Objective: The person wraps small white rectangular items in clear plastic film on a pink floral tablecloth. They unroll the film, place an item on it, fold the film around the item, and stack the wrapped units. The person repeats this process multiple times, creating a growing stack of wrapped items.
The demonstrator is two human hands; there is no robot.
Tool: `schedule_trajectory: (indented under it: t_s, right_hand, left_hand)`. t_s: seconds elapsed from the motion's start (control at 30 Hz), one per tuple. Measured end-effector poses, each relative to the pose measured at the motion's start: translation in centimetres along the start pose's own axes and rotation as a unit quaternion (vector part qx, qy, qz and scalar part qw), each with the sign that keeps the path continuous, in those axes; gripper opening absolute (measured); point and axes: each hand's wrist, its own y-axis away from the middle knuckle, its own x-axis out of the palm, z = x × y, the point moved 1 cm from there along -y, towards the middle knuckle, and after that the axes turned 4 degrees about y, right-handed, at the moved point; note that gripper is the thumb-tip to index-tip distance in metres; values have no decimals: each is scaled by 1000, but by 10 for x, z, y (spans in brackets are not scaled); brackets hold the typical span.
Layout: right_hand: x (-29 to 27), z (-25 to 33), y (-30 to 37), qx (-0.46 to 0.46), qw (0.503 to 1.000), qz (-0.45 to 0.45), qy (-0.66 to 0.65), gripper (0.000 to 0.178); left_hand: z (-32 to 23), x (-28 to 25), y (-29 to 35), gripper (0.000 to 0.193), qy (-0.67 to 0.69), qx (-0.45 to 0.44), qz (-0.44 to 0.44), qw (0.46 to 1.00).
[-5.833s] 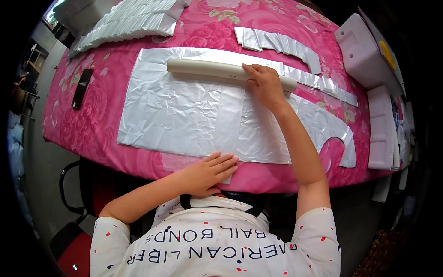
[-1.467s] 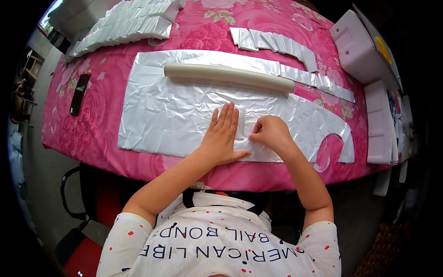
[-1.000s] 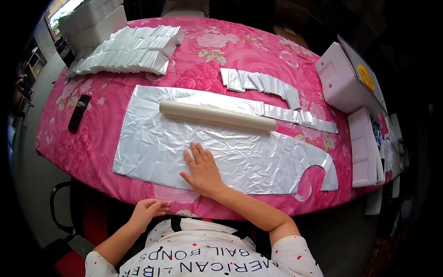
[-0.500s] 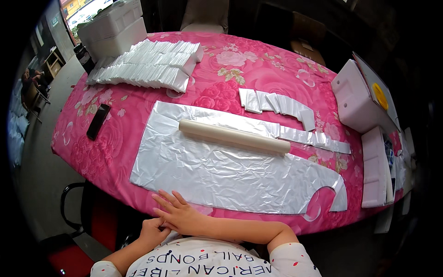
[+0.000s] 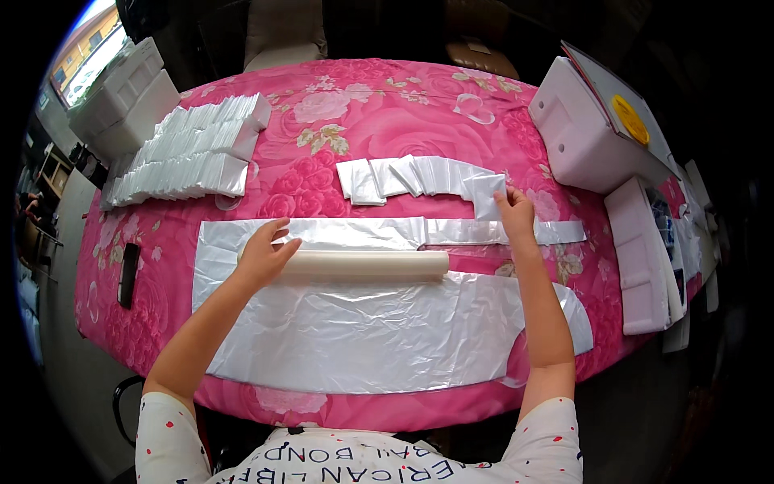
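Spread on the table is a shiny whitish plastic sheet (image 5: 347,335), shaped like an apron with a strap and a curved cut-out at its right. A pale beige tube (image 5: 379,264) lies across its upper part. My left hand (image 5: 266,256) is over the tube's left end, fingers apart and curved, hiding part of it; whether it presses down I cannot tell. Beyond the sheet, small folded plastic packets (image 5: 403,176) overlap in a row. My right hand (image 5: 518,214) pinches the edge of the rightmost folded packet (image 5: 486,195), above the strap.
Many folded white packets (image 5: 185,149) stand in stacked rows at the far left, beside foam boxes (image 5: 129,105). A black phone (image 5: 128,275) lies at the left edge. More foam boxes (image 5: 564,133) stand at the right, one with a yellow round object (image 5: 630,119). A pink floral cloth (image 5: 322,403) covers the table.
Both hands have parted from near my body and reached forward: the left to the tube, the right to the end packet. The view has shifted, so the sheet and tube appear more level.
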Motion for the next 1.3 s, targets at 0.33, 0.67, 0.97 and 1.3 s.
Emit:
schedule_trajectory:
  t_s: [0.33,0.67,0.97,1.3]
  right_hand:
    - [41,0,-40,52,963,-34,263,57]
    - [150,56,-28,25,981,36,190,57]
    - [184,56,-14,-56,989,58,120,54]
    - [107,162,133,-20,912,291,-288,67]
  left_hand:
    - [-3,70,-140,65,-92,-105,-54,989]
    - [-28,138,-164,59,86,-104,-34,990]
    - [-25,157,-159,38,291,-84,-55,951]
    - [-57,82,19,38,344,155,22,926]
